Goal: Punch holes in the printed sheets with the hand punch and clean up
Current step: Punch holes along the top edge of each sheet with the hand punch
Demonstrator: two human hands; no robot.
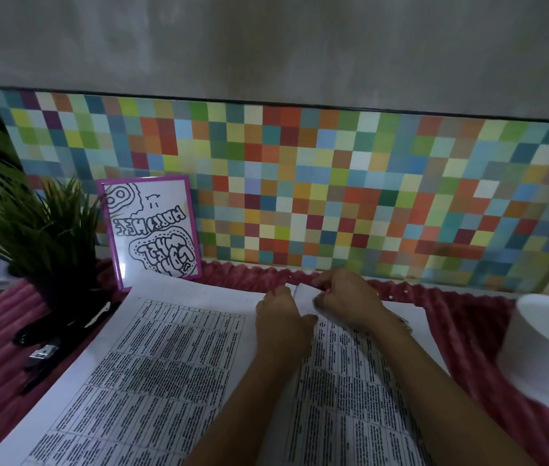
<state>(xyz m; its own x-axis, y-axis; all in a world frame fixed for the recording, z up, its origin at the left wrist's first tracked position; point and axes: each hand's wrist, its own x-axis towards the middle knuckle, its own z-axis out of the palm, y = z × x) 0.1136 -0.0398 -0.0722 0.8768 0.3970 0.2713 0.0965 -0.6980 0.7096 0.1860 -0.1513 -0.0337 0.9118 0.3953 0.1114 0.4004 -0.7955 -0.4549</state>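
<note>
Large printed sheets [172, 358] covered in table text lie on a red fuzzy cloth [468, 334]. Both hands meet at the sheets' far edge. My left hand [281, 314] and my right hand [345, 297] have curled fingers and pinch a small white piece of paper [304, 294] between them. What lies under the fingers is hidden. A black tool that may be the hand punch [61, 326] lies on the cloth left of the sheets, apart from both hands. A few tiny white paper dots [391, 297] sit on the cloth right of my right hand.
A white round container [545, 351] stands at the right on the cloth. A potted green plant [41, 230] and a purple-framed drawing [152, 230] stand at the back left against the coloured checkered wall [333, 183]. A small metal-tipped object [42, 352] lies near the black tool.
</note>
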